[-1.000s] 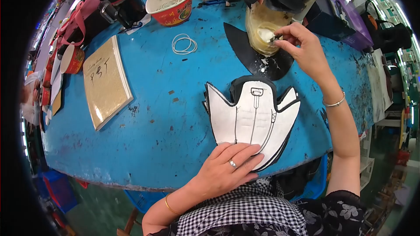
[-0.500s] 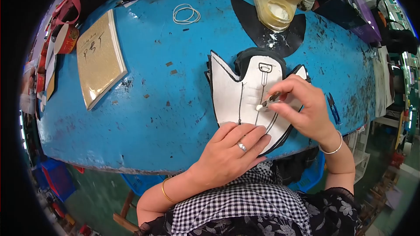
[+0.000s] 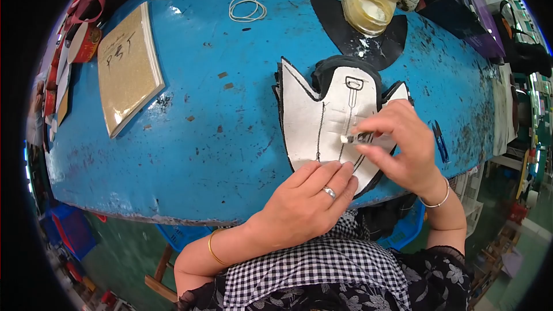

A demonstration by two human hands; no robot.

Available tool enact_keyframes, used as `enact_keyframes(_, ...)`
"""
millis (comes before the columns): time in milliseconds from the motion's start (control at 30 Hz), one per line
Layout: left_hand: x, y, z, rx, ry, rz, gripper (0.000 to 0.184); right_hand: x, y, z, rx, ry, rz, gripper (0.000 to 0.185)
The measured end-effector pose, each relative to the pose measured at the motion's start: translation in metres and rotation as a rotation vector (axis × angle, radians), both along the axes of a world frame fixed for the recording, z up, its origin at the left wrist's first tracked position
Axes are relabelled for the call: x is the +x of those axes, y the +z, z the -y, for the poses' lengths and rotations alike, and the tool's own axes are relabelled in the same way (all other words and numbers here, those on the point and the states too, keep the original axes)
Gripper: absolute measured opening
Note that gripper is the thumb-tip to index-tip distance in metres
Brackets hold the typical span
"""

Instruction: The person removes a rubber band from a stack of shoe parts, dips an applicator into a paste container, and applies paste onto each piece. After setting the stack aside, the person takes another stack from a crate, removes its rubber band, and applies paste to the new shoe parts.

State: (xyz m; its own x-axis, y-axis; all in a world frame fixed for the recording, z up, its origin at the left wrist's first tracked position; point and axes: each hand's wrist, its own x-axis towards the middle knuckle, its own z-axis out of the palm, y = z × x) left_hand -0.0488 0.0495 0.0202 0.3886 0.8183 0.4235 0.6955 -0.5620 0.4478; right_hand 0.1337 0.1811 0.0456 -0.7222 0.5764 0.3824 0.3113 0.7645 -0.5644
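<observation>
Notebook (image 3: pixel 130 70) lies at the left of the blue table (image 3: pixel 196 167), white loops (image 3: pixel 247 18) to its right. The left hand (image 3: pixel 308 198) rests, fingers flat and together, on the lower part of the black-edged white piece (image 3: pixel 331 121) by the table's near edge; over that piece's middle, the right hand (image 3: pixel 402 145) pinches a small white-tipped tool (image 3: pixel 352 138) between thumb and fingers, snips (image 3: pixel 440 141) lying farther right.
</observation>
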Motion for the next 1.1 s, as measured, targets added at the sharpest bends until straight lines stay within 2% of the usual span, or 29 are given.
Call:
enact_keyframes(67,0.001,0.001,-0.004,0.026,0.003,-0.006,0.037,0.004,0.004,-0.006,-0.084,-0.123,-0.032,0.02)
enact_keyframes(133,0.0,0.003,-0.008,0.034,-0.005,0.003,0.037,0.001,0.003,-0.036,-0.231,-0.285,-0.266,0.015)
enact_keyframes(200,-0.004,0.007,-0.015,0.034,-0.026,0.027,0.037,-0.005,-0.001,-0.079,-0.246,-0.427,-0.317,0.016)
enact_keyframes(233,-0.009,0.013,-0.015,0.073,-0.015,0.032,0.034,-0.005,-0.011,-0.105,-0.171,-0.402,-0.355,0.02)
enact_keyframes(300,-0.025,0.033,-0.006,0.147,0.004,0.042,0.028,-0.005,-0.029,-0.145,-0.106,-0.427,-0.301,0.022)
enact_keyframes(367,-0.045,0.055,0.012,0.172,0.079,0.056,0.032,-0.009,-0.039,-0.167,0.04,-0.454,-0.201,0.023)
enact_keyframes(433,-0.059,0.051,0.028,0.34,0.276,0.06,0.035,-0.012,-0.04,-0.174,0.138,-0.472,-0.075,0.024)
enact_keyframes(500,-0.081,0.048,0.046,0.239,0.412,-0.02,0.034,-0.013,-0.045,-0.178,0.246,-0.464,0.02,0.025)
enact_keyframes(567,-0.11,0.02,0.058,0.063,0.481,-0.191,0.036,-0.007,-0.045,-0.18,0.372,-0.432,0.093,0.026)
enact_keyframes(600,-0.114,0.017,0.055,-0.025,0.513,-0.274,0.037,-0.004,-0.043,-0.179,0.35,-0.425,0.093,0.026)
enact_keyframes(700,-0.098,0.016,0.042,-0.203,0.379,-0.126,0.045,0.005,-0.031,-0.169,0.308,-0.396,0.089,0.024)
enact_keyframes(767,-0.079,0.011,0.044,-0.22,0.194,0.12,0.051,0.014,-0.024,-0.16,0.315,-0.363,0.073,0.024)
enact_keyframes(800,-0.066,0.009,0.041,-0.199,0.108,0.147,0.049,0.015,-0.02,-0.15,0.289,-0.361,0.003,0.021)
enact_keyframes(900,-0.032,0.005,0.025,-0.139,-0.016,0.148,0.047,0.021,-0.008,-0.119,-0.073,-0.445,-0.106,0.02)
enact_keyframes(933,-0.023,0.004,0.021,-0.121,-0.039,0.138,0.047,0.022,-0.01,-0.105,-0.288,-0.363,-0.256,0.02)
enact_keyframes(1000,-0.01,0.003,0.014,-0.162,-0.035,0.096,0.045,0.023,0.002,-0.067,-0.509,-0.227,-0.154,0.019)
enact_keyframes(1100,-0.004,0.0,0.009,-0.133,-0.033,0.032,0.046,0.014,0.008,-0.023,-0.401,-0.061,-0.012,0.018)
